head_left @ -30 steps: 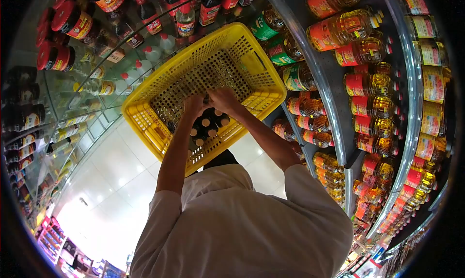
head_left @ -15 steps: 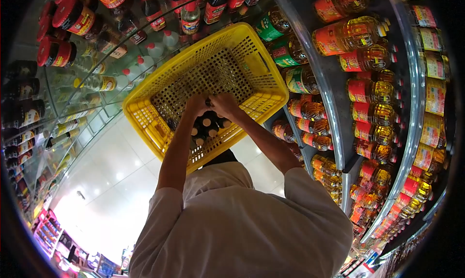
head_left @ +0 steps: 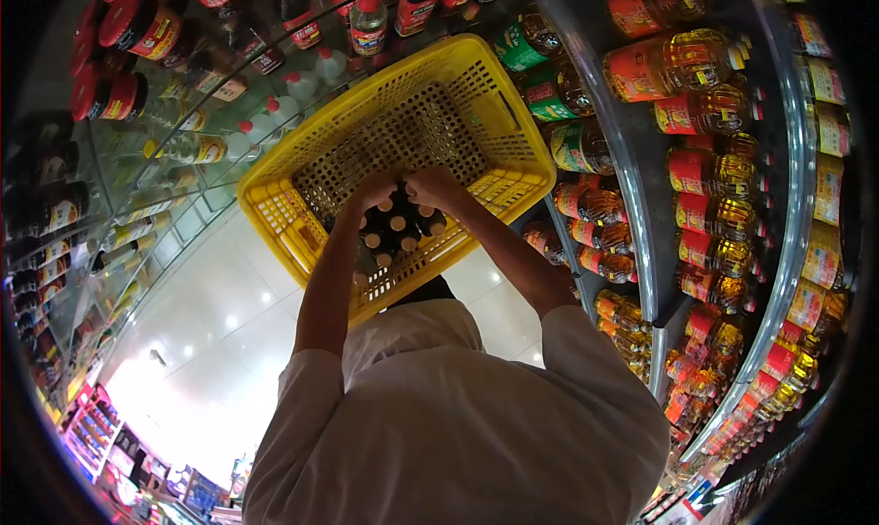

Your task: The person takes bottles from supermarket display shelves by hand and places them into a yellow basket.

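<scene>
A yellow plastic basket (head_left: 275,163) with perforated walls is in front of my body. Several dark bottles (head_left: 383,243) with tan caps stand grouped at its near side. My left hand (head_left: 375,191) is closed at the far edge of the bottle group. Beside it, a short gap away, my right hand (head_left: 432,186) is also closed, just above the bottles. My fingers are curled away from the camera, so what they grip is hidden. The basket's far part shows its bare, holed floor.
Shelves on the right carry rows of oil bottles (head_left: 700,115) behind clear rails (head_left: 618,159). Glass shelves on the left hold red-lidded jars (head_left: 137,26) and sauce bottles (head_left: 368,26). Pale floor tiles (head_left: 220,296) show below the basket.
My hands have moved slightly apart; they were together over the bottles. More bottle caps show between my arms. The basket has shifted slightly right in view.
</scene>
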Demonstrator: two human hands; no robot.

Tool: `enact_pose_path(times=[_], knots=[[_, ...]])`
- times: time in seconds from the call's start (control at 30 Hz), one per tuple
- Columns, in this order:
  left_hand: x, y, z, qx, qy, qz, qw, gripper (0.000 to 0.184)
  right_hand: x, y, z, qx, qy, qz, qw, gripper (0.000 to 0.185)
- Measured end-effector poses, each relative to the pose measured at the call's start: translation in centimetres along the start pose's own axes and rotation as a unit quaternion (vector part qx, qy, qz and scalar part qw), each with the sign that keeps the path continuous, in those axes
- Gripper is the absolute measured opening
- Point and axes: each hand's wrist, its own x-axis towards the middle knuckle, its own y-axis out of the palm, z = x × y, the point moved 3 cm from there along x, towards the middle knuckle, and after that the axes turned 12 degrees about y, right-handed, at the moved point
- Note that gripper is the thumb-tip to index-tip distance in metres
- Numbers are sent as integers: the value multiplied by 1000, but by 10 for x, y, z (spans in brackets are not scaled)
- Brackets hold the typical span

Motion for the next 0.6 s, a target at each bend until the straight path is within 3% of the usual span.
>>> enact_pose_path(times=[0.07, 0.1, 0.17, 0.37, 0.47, 0.6], knots=[[13, 18, 37, 220, 69, 53, 972, 31, 16, 19, -8, -1, -14, 5, 1000, 28], [5, 20, 39, 220, 65, 52, 972, 31, 18, 20, -7, -3, -25, 10, 1000, 26], [-14, 20, 37, 181, 87, -62, 978, 28, 21, 18, -9, 7, -17, 22, 1000, 22], [-45, -4, -2, 35, -71, -19, 997, 27, 22, 3, -4, 14, -11, 59, 998, 15], [-31, 18, 36, 60, -22, -65, 996, 31, 19, 0, -3, 15, -11, 74, 997, 16], [-37, 17, 29, 34, -60, -57, 996, 35, 20, 5, -4, -11, -18, 90, 996, 25]])
